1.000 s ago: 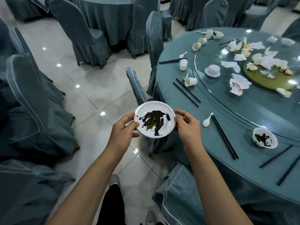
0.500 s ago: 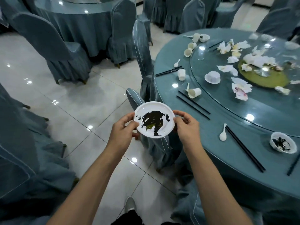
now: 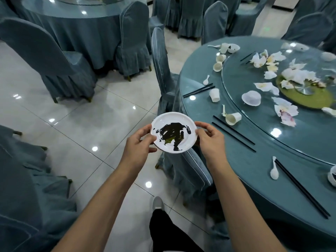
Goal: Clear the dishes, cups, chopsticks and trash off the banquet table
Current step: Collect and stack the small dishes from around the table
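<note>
A person stands beside a banquet worktop [image 3: 245, 160], a soiled white plate [image 3: 173, 132] held out over the chair [image 3: 192, 171] tucked at the worktop's edge. The left hand [image 3: 137, 149] pinches the plate's near-left rim, thumb on top; the right hand [image 3: 211, 142] takes the opposite rim the same way, so each grip is closed on the plate. Dark sauce [image 3: 172, 133] smears its middle. The plate looks thin and light, probably disposable, likely to flex if squeezed, and the sauce could run if it tips; a level hold at the rim, clear of the smear, seems the sound way to carry it.

Just beyond the right hand, a pair of black chopsticks [image 3: 234, 136] lies on the teal cloth, with a tipped white cup [image 3: 233, 118] beside it. Nearer the right edge sit a white spoon [image 3: 274, 170] and another chopstick pair [image 3: 301, 190]. Farther in, a glass turntable [image 3: 300, 135] carries crumpled napkins [image 3: 285, 111] and an upturned bowl [image 3: 251, 98]. Much remains to be cleared. Behind, more covered chairs ring a second table [image 3: 72, 24].
</note>
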Tool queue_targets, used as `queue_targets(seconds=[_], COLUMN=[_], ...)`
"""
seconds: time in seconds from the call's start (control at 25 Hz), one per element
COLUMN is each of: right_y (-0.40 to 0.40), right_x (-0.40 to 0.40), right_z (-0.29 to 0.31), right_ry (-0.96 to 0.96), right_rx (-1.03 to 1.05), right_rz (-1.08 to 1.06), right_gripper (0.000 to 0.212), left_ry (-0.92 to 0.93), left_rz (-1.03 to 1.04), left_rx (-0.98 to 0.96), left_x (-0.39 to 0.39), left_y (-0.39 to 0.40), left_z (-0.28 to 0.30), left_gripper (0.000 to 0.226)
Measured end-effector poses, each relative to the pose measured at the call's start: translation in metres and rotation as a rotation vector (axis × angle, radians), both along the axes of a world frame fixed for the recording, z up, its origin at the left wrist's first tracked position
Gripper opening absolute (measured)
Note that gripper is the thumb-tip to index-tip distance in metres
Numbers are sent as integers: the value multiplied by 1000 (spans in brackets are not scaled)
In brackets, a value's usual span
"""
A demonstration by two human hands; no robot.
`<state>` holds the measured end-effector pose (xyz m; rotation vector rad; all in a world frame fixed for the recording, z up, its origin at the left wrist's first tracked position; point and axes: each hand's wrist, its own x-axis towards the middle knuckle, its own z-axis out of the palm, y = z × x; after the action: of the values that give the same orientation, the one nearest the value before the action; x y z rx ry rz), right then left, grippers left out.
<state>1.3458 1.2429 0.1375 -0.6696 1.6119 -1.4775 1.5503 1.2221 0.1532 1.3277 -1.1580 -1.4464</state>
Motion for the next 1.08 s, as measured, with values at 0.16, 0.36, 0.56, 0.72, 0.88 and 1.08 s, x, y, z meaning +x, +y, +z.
queue_targets(seconds=[0.16, 0.36, 0.56, 0.72, 0.88, 1.08], right_y=[-66, -162, -248, -301, -351, -420], right_x=[14, 23, 21, 24, 27, 38], right_z=[-8, -5, 4, 1, -6, -13], right_ry=[7, 5, 3, 1, 10, 31], right_rx=[20, 12, -2, 11, 27, 45], right_rz=[6, 17, 5, 23, 19, -12], right_gripper=[23, 24, 26, 28, 28, 26], left_ry=[-22, -40, -29, -7, -8, 3], left_rz=[22, 35, 46, 65, 49, 20], left_rx=[17, 5, 2, 9, 27, 47], left_x=[13, 17, 15, 18, 22, 34], left_y=[-60, -152, -239, -290, -345, -423], left_z=[-3, -1, 8, 6, -1, -8], left_gripper=[33, 32, 36, 37, 33, 36])
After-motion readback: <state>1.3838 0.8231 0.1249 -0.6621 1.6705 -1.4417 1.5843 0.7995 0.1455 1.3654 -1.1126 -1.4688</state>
